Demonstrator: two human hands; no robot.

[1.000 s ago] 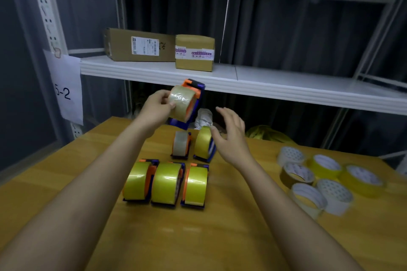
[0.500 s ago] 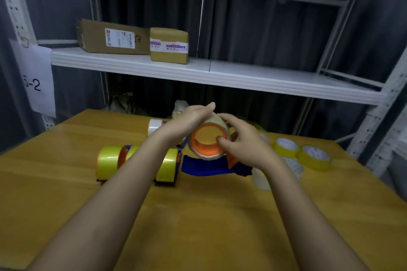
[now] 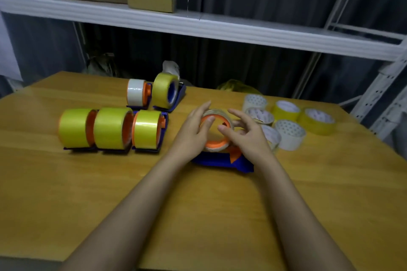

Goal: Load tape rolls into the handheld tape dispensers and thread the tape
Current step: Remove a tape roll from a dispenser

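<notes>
Right now the blue dispenser [image 3: 222, 159] lies on its side mid-table, long axis left-right, tape roll [image 3: 217, 131] seated on its orange hub between both hands: left hand [image 3: 193, 130] fingers straight against it, right hand [image 3: 244, 134] loosely curled beside, equally near.

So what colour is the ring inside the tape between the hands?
Orange ring, seen in the head view.

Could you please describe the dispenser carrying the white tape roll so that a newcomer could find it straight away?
Start at the wooden table and find the row of three yellow-loaded dispensers on its left. Just behind that row stand two more dispensers side by side. The left one is the white-roll dispenser, the only loaded dispenser whose tape is white, not yellow.
</notes>
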